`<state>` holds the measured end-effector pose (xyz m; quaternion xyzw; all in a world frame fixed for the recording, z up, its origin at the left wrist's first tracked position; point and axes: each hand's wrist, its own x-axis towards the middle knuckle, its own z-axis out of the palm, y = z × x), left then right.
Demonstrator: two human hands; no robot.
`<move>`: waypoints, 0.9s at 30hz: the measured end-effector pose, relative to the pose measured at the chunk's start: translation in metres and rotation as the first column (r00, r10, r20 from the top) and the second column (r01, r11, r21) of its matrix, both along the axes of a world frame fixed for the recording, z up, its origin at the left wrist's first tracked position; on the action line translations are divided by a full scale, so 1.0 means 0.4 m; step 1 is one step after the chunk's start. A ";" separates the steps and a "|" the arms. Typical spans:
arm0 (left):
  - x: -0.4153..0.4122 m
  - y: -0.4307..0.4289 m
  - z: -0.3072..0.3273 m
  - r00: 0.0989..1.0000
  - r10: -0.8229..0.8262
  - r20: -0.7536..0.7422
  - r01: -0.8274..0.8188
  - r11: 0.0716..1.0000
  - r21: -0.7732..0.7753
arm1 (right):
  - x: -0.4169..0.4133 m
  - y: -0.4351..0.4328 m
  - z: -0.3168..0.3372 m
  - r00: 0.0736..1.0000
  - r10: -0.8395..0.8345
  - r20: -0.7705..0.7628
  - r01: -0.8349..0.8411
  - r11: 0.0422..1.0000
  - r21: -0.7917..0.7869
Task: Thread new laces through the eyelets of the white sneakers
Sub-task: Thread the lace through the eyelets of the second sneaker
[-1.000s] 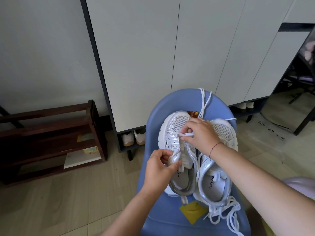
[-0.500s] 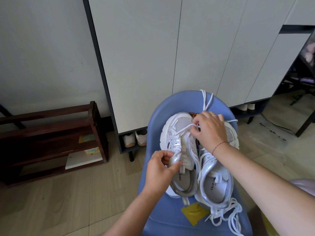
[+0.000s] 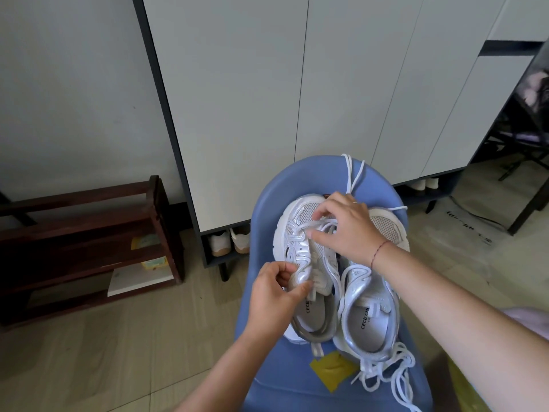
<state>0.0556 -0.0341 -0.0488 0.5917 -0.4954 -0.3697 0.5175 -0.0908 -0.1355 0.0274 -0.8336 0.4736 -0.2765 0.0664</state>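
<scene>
On the blue plastic chair, one white mesh-and-silver sneaker has its white lace through only the toe eyelets. The right hand pinches that lace and the left hand grips the sneaker's collar. Most threading looks undone.

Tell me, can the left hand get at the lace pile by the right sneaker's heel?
Probably yes, once freed: the left hand grips the left sneaker, but the lace pile lies uncovered on the chair.
</scene>
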 end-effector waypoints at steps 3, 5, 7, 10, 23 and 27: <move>0.004 0.001 0.000 1.000 0.001 0.001 -0.001 1.000 -0.002 | 0.009 0.004 -0.029 0.999 0.025 -0.044 -0.030 0.992 -0.120; 0.005 0.001 -0.001 1.000 0.002 0.008 -0.002 1.000 -0.003 | 0.011 0.007 -0.043 0.998 0.029 -0.052 -0.037 0.989 -0.143; 0.004 -0.001 -0.002 1.000 -0.001 0.008 0.001 1.000 -0.001 | 0.014 0.008 -0.046 0.999 0.027 -0.041 -0.033 0.988 -0.153; 0.002 0.000 -0.001 1.000 -0.007 0.001 0.007 1.000 -0.003 | 0.018 0.003 -0.044 1.000 0.004 -0.012 -0.006 0.984 -0.178; 0.004 0.000 0.001 1.000 -0.005 0.004 0.005 1.000 0.001 | 0.011 0.011 -0.062 0.999 -0.044 -0.005 0.042 0.987 -0.154; 0.003 -0.001 -0.003 1.000 0.003 0.013 -0.003 1.000 0.005 | 0.016 0.007 -0.063 0.997 -0.022 -0.075 0.010 0.988 -0.154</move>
